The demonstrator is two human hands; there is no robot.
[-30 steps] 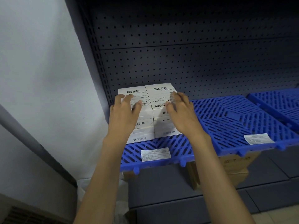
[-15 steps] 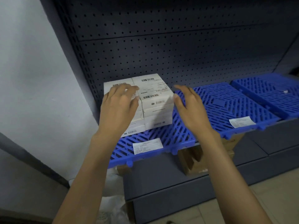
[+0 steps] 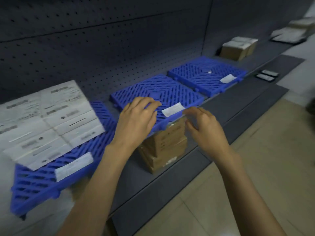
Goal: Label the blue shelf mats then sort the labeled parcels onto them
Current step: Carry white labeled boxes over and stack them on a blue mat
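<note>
Nearest the camera, both forearms reached forward over the grey shelf edge (image 3: pixel 170 178). Since a second earlier, when both hands steadied the stack of white labelled parcels (image 3: pixel 49 120), the hands had come off that stack and travelled rightward, and the view had swung with them. The left hand (image 3: pixel 136 121) rested on the front part of the middle blue mat (image 3: pixel 156 92), fingers loosely curled and held together over the slats; whether it pressed down could not be told. The right hand (image 3: pixel 206 128) hovered just beside that mat's front edge, fingers half curled and slightly spread, holding nothing, close to the white label (image 3: pixel 173 109) stuck there. The parcel stack sat at the back of the left blue mat (image 3: pixel 39 184), which carried its own label (image 3: pixel 73 166) on the front edge. Brown cartons (image 3: pixel 163 145) stood on the lower shelf beneath the middle mat. Farther along, the right blue mat (image 3: pixel 206 74) showed a label (image 3: pixel 227 78) and no parcels. Beyond it, further parcels (image 3: pixel 238 46) waited on the shelf, blurred. Judged from this layout, labelling appeared complete for all three mats, one batch was sorted, and attention had moved to the middle mat, probably to check or seat its label.
</note>
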